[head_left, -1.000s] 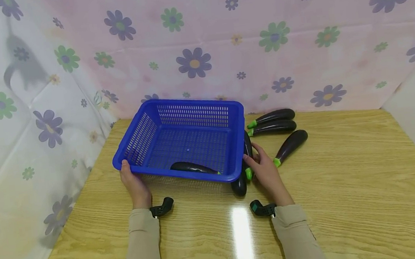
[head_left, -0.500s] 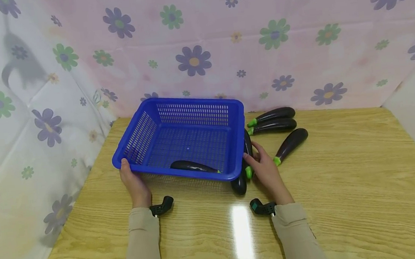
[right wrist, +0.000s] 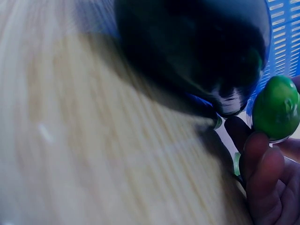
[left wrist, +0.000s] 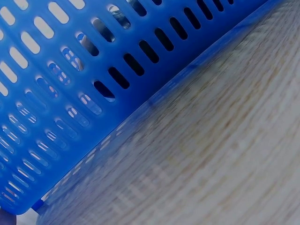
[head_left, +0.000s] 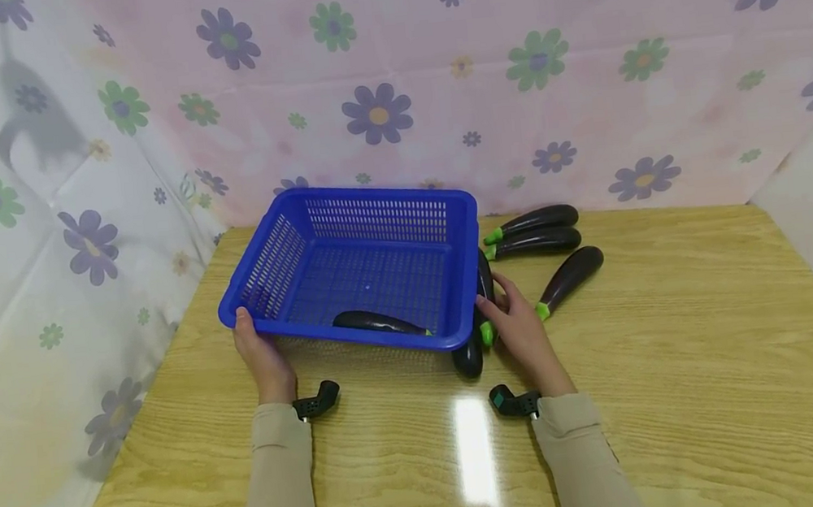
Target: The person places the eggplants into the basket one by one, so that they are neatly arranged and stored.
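A blue plastic basket (head_left: 364, 194) with slotted walls stands on the table, one dark eggplant (head_left: 376, 322) lying inside by its front wall. My left hand (head_left: 262, 357) grips the basket's front left corner, thumb over the rim. At the right wall, my right hand (head_left: 520, 328) curls round an eggplant (head_left: 485, 278) with a green stem end (right wrist: 277, 108); the thumb tip reaches the basket rim. Another eggplant (head_left: 469, 358) pokes out beside it, partly hidden under the rim. In the left wrist view only the slotted basket wall (left wrist: 89, 89) and table show clearly.
Two eggplants (head_left: 534, 243) lie side by side at the back, right of the basket. One more eggplant (head_left: 572, 277) rests slanted beyond my right hand. Flowered cloth (head_left: 428, 96) hangs behind and at both sides of the wooden table (head_left: 696, 356).
The head view has tilted slightly downward, so everything sits a little higher in it. Both hands, the basket and the eggplants keep their places.
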Motion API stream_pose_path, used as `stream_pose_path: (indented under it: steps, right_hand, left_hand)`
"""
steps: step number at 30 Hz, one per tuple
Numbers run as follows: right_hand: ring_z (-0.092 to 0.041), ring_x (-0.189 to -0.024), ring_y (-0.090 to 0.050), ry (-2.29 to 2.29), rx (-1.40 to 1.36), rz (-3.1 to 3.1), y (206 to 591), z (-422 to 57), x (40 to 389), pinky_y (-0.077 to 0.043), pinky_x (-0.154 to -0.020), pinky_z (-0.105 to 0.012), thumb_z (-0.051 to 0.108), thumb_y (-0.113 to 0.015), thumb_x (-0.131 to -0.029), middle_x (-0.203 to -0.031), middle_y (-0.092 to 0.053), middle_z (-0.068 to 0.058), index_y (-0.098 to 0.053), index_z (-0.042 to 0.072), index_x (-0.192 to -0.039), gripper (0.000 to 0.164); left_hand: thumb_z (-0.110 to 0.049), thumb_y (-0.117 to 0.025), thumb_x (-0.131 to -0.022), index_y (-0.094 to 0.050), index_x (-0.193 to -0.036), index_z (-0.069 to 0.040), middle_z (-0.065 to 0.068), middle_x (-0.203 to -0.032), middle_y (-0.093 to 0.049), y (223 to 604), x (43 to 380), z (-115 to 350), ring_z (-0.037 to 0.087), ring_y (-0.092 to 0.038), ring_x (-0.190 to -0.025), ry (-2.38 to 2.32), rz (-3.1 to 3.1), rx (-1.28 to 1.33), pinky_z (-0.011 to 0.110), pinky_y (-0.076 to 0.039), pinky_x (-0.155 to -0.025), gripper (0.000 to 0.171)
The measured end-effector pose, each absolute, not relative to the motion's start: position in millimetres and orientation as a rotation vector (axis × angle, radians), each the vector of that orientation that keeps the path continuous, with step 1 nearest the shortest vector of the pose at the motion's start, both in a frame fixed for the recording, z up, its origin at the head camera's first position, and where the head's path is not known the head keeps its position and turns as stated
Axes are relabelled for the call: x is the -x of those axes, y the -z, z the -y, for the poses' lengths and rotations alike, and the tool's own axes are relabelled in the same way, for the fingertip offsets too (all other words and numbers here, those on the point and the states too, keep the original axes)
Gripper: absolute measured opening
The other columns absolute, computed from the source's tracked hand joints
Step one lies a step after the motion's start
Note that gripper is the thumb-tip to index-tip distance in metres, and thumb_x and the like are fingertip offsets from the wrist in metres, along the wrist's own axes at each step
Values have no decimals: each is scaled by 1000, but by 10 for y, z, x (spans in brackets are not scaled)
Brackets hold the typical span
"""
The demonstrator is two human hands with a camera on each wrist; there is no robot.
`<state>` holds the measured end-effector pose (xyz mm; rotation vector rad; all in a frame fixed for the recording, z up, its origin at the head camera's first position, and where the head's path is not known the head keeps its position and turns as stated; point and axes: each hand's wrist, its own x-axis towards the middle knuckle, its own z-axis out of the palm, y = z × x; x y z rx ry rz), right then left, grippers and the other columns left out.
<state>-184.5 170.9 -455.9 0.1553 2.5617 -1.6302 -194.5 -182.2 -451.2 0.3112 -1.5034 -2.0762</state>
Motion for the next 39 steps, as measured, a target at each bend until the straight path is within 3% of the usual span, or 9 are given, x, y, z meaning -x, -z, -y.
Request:
stream_pose_path:
  steps: [16,27,39]
  right_hand:
    - [-21,-99,-53,1645,-148,-2554,4536,-1707,1850,-43,-74,-34,61,-47,-81,-120,-55,-9,-25,24,-140,73]
    - [-22,-105,-52,1639,-157,-2539,4522,-1697,1848,-41,-83,-38,60,-48,-81,-121,-54,-10,-25,25,-140,73]
    - [-22,-109,-50,1654,-136,-2552,4565,-1706,1856,-38,-89,-41,60,-46,-82,-122,-53,-10,-24,24,-141,73]
  left_hand:
    - [-39,-45,-88,-43,-126,-8,10,-125,-47,4510,1994,1809,19,-40,-117,2076,1426,-274,24,-25,-101,49]
    - [-36,-45,-88,-43,-125,-6,12,-125,-47,4502,1988,1801,21,-40,-117,2107,1372,-261,25,-26,-101,47]
    - [-42,-43,-89,-41,-128,-11,10,-127,-45,4520,1969,1811,19,-39,-118,2067,1467,-264,24,-25,-102,50]
